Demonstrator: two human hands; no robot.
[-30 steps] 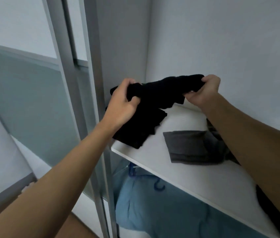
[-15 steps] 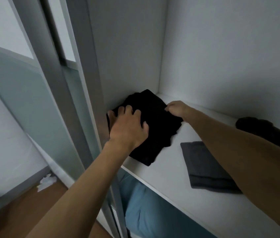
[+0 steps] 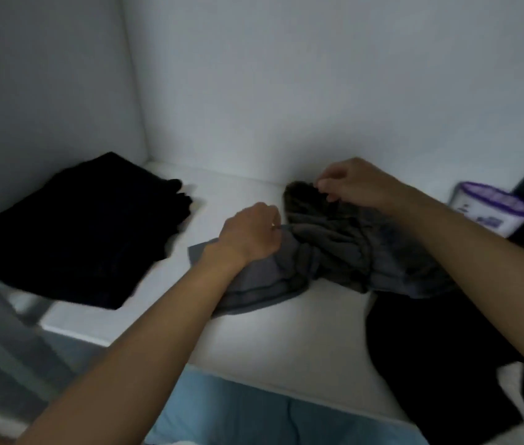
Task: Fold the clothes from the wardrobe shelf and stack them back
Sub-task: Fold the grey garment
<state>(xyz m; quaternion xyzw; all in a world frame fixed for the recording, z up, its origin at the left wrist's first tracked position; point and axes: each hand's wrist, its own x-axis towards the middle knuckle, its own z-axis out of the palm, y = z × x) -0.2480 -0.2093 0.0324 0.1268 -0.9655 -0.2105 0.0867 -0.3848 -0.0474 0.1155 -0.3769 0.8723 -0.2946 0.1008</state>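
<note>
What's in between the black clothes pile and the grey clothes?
Nothing: in the head view only a bare strip of white shelf separates the black pile from the grey garment.

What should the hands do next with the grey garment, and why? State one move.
Probably lift the crumpled grey garment and spread it flat: the left hand and right hand both grip it, it lies bunched, and the folded black stack sits to its left.
</note>
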